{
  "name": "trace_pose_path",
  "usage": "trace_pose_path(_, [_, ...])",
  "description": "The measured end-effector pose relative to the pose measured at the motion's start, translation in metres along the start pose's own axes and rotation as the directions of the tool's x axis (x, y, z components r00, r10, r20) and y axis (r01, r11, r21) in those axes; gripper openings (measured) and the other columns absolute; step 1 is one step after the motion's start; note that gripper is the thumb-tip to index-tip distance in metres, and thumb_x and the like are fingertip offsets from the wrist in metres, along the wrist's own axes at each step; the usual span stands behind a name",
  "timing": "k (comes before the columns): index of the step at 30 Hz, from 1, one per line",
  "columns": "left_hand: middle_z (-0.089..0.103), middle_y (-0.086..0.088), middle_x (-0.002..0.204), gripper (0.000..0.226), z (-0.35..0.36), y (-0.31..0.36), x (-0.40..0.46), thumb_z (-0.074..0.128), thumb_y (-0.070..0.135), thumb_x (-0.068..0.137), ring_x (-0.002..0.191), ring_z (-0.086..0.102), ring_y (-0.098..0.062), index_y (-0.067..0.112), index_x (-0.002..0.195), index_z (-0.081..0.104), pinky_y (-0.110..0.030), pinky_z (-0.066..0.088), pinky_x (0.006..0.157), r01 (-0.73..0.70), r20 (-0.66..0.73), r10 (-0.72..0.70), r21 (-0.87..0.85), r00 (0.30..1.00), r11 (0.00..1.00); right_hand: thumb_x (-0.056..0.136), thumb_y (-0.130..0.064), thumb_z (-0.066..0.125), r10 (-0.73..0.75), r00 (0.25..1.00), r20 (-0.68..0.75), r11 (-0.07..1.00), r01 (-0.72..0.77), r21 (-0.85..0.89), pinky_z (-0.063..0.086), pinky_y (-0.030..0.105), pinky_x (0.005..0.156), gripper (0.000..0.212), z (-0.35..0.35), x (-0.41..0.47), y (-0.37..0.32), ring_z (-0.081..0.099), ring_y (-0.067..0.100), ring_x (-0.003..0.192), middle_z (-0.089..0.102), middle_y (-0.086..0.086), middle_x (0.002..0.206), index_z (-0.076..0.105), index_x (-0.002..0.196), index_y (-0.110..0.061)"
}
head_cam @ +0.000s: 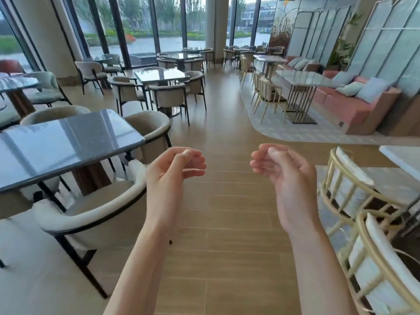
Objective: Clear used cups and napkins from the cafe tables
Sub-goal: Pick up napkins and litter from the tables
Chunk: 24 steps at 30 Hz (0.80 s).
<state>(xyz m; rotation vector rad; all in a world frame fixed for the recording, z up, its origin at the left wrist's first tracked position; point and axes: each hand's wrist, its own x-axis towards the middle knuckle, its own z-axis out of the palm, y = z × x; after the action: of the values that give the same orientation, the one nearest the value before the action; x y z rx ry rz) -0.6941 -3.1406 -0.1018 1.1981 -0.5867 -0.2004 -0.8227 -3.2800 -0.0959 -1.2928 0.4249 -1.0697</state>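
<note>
We see our left hand (175,169) and right hand (281,169) raised side by side over the wooden floor (227,223), palms turned toward each other and well apart. The fingers (195,165) of the left hand are loosely curled with the thumb lying over them, and they hold nothing. The fingers (259,164) of the right hand curl the same way, narrow but not clenched, touching nothing. Both forearms run out of the bottom edge, so we cannot see past the elbows.

We can find no cup or napkin anywhere: the task's things are not in our view, and the far worktops are too blurred to tell what, if anything, lies on them.

Just to the left of our left hand stands a cream armchair (91,208) with dark legs, pushed up under a dark glossy worktop (66,144) whose left part is cut off by the frame edge. A second cream chair (150,130) sits at its far corner. To the right of our right hand are two gold-framed chairs (350,192), the nearer one cut off at the bottom right corner, beside a pale worktop (402,158) of which only a corner shows.

Farther along the aisle stands another dark worktop (161,75) ringed with chairs, and on the right a marble-look worktop (302,79) in front of a pink bench (350,105) with pale cushions. Tall windows (141,30) close the far end, the view through them smeared.
</note>
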Motion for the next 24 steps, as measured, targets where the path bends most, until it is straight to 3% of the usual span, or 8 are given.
trace_pose_path(5, [0.075, -0.014, 0.087, 0.021, 0.029, -0.059, 0.102, 0.056, 0.006, 0.1, 0.082, 0.073, -0.027, 0.0, 0.09, 0.074, -0.038, 0.061, 0.078, 0.012, 0.001, -0.012, -0.011, 1.0, 1.0, 0.1, -0.004, 0.054, 0.032, 0.999, 0.0, 0.999, -0.032, -0.026, 0.057, 0.031, 0.076, 0.022, 0.015, 0.106, 0.058, 0.07, 0.024, 0.081, 0.076, 0.007, 0.084, 0.074, 0.093, -0.009])
trace_pose_path(12, [0.073, -0.008, 0.088, 0.016, 0.083, -0.139, 0.285, 0.058, 0.019, 0.086, 0.077, 0.071, -0.022, 0.014, 0.087, 0.073, -0.034, 0.059, 0.071, 0.089, 0.05, -0.08, -0.196, 0.995, 0.977, 0.1, -0.004, 0.054, 0.008, 0.997, -0.072, 0.997, -0.013, -0.073, 0.056, 0.026, 0.072, 0.02, 0.039, 0.288, 0.122, 0.07, 0.021, 0.078, 0.075, 0.005, 0.082, 0.073, 0.094, -0.007])
trace_pose_path(18, [0.073, -0.007, 0.09, 0.016, 0.141, -0.186, 0.423, 0.059, 0.019, 0.087, 0.08, 0.071, -0.023, 0.018, 0.088, 0.076, -0.034, 0.058, 0.072, 0.134, 0.157, -0.101, -0.215, 0.982, 0.967, 0.09, -0.018, 0.06, -0.002, 0.992, -0.129, 0.997, -0.007, -0.073, 0.057, 0.026, 0.073, 0.018, 0.06, 0.419, 0.159, 0.071, 0.021, 0.078, 0.077, 0.007, 0.083, 0.075, 0.093, -0.01])
trace_pose_path(24, [0.074, -0.008, 0.094, 0.018, 0.178, -0.249, 0.53, 0.059, 0.02, 0.087, 0.084, 0.071, -0.023, 0.018, 0.09, 0.077, -0.036, 0.059, 0.076, 0.191, 0.195, -0.154, -0.187, 0.969, 0.964, 0.1, -0.006, 0.055, 0.021, 0.981, -0.195, 0.997, -0.033, -0.062, 0.057, 0.026, 0.073, 0.021, 0.052, 0.537, 0.213, 0.071, 0.02, 0.077, 0.076, 0.007, 0.083, 0.074, 0.092, -0.009])
